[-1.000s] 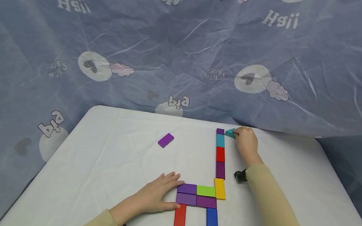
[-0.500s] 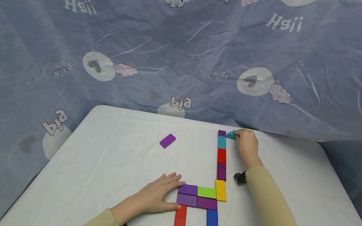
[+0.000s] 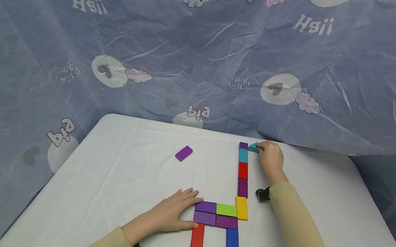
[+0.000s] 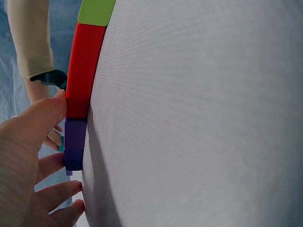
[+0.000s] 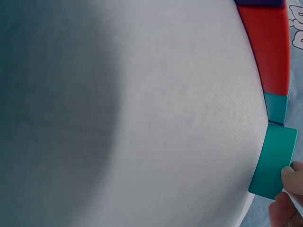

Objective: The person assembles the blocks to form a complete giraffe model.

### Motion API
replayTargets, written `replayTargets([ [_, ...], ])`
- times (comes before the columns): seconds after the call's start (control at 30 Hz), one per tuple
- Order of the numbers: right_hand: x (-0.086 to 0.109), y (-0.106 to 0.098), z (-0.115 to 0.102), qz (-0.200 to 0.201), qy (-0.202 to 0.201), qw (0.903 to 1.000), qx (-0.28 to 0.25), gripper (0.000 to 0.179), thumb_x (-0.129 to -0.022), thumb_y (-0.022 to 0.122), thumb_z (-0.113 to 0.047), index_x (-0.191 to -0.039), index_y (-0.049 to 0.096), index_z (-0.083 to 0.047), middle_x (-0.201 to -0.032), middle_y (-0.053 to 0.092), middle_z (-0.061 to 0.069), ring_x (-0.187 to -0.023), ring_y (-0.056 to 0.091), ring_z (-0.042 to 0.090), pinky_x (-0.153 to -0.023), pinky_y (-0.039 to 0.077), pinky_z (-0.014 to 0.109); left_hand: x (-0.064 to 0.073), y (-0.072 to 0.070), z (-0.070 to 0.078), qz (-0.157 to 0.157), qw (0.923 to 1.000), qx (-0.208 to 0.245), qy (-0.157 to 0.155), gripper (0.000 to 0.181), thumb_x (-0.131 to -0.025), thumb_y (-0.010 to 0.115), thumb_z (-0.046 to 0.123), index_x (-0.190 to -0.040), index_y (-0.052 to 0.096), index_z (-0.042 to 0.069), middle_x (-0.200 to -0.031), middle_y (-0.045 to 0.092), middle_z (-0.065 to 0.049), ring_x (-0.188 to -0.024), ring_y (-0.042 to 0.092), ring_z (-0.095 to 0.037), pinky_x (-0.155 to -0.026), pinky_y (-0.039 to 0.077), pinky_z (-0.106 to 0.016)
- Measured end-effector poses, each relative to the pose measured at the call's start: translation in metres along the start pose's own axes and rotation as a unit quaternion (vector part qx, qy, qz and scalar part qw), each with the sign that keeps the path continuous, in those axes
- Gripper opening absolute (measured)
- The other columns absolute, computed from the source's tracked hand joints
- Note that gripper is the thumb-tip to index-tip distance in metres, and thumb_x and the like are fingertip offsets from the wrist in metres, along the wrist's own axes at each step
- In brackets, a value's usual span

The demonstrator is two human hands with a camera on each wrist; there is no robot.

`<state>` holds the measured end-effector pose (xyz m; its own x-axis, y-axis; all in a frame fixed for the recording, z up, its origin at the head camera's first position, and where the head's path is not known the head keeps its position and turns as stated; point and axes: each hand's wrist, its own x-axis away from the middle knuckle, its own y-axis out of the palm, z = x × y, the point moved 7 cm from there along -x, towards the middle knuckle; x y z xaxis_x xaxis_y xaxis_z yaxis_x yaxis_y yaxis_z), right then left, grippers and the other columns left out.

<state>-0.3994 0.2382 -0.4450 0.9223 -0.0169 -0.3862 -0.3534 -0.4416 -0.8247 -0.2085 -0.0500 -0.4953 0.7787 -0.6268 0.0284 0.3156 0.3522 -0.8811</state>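
Observation:
My right hand (image 3: 270,159) pinches a teal block (image 3: 253,148) between thumb and fingers at the far end of the block column. The block stands right beside the small purple end block (image 3: 243,145); its broad teal face shows in the right wrist view. My left hand (image 3: 170,213) lies with fingers spread at the left side of the middle blocks. Its thumb touches the upright red block (image 3: 197,236), and its index fingertip meets the corner of the upper purple block (image 3: 205,207). In the left wrist view, the thumb rests against the red block (image 4: 84,71).
Below the end block run turquoise (image 3: 243,155), red (image 3: 243,170), purple and yellow (image 3: 241,208) blocks. A loose purple block (image 3: 184,153) lies on the white table (image 3: 135,165). Two block legs extend toward the near side, one starting with a blue block (image 3: 232,243).
The head view has shifted slightly. My left hand stays in place, and my right hand still holds the teal block beside the purple end block.

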Motion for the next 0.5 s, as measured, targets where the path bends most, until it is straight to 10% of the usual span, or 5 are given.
replayTargets([
  [0.3,0.002,0.001,0.010,0.000,0.021,0.9996,-0.021,0.022,-0.091,0.065,-0.002,-0.111,0.073,0.001,-0.116,0.068,0.021,-0.108,0.062,0.042,-0.092,0.051,0.056,0.000,0.003,-0.001,-0.003,1.0000,-0.003,-0.003,0.069,-0.088,0.065,0.054,-0.146,0.047,0.021,-0.157,0.039,-0.004,-0.149,0.031,-0.023,-0.123,0.024,-0.046],
  [0.5,0.005,-0.007,0.012,0.024,0.027,0.9977,-0.058,0.025,-0.091,0.069,-0.011,-0.113,0.073,-0.001,-0.106,0.068,0.018,-0.083,0.061,0.032,-0.070,0.049,0.040,-0.002,0.002,-0.002,-0.004,1.0000,-0.005,-0.003,0.069,-0.088,0.065,0.055,-0.146,0.047,0.021,-0.157,0.039,-0.005,-0.148,0.031,-0.024,-0.123,0.024,-0.046],
])
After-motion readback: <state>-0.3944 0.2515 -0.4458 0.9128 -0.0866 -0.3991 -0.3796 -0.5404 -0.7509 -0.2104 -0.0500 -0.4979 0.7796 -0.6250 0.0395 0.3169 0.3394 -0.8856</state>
